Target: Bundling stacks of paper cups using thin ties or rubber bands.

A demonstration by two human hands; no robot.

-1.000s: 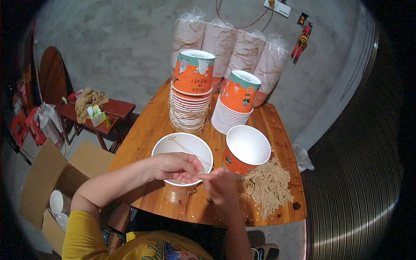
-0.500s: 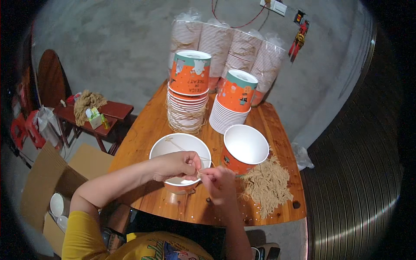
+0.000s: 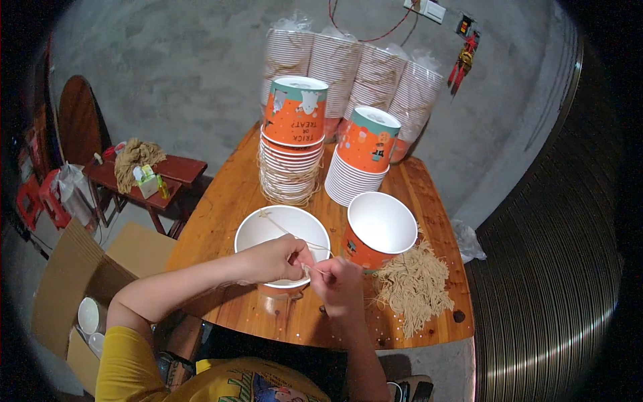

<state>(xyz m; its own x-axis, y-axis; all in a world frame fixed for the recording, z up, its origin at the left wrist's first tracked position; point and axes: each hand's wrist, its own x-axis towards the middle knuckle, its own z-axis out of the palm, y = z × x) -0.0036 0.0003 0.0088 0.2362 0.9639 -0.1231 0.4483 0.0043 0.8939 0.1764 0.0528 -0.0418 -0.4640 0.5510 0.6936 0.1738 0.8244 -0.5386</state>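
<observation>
The place seems to be a small workshop in a simple room; whether home or shopfront, I cannot tell. It shows a bare grey cement wall [image 3: 167, 87] and a dark ribbed metal shutter [image 3: 542, 268]. A brown wooden table [image 3: 224, 201] carries tall bagged stacks of white paper tubs [image 3: 331, 67] and a heap of tan strings [image 3: 415, 285]; a dark red wooden bench [image 3: 184, 168] looks domestic.

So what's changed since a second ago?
Your left hand, loosely open before, has closed; your right hand, pointing before, has curled in. Both pinch thin beige cord. The front-left white-lined orange paper bucket and tangled beige cord pile stayed put.
</observation>
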